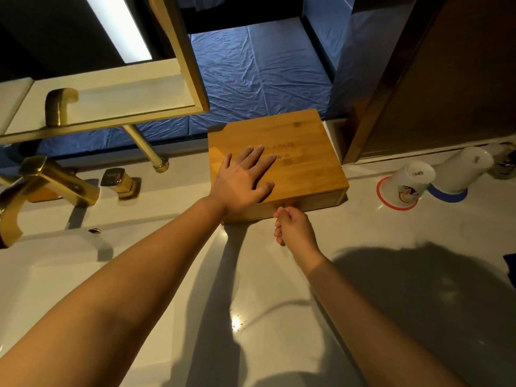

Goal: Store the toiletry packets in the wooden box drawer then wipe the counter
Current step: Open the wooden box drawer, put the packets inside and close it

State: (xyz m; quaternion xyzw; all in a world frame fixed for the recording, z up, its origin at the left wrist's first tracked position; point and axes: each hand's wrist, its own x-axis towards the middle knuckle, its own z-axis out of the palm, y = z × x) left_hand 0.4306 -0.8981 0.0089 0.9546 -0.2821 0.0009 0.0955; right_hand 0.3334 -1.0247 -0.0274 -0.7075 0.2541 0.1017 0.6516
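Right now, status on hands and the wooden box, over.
Left hand flat on wooden box lid. Right hand curled at drawer front, grip unclear. Drawer looks shut. No packets visible.

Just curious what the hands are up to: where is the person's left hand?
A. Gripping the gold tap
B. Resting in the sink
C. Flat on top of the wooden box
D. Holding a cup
C: the left hand lies palm down, fingers spread, on the lid of the box, while the right hand is curled at the box's front edge.
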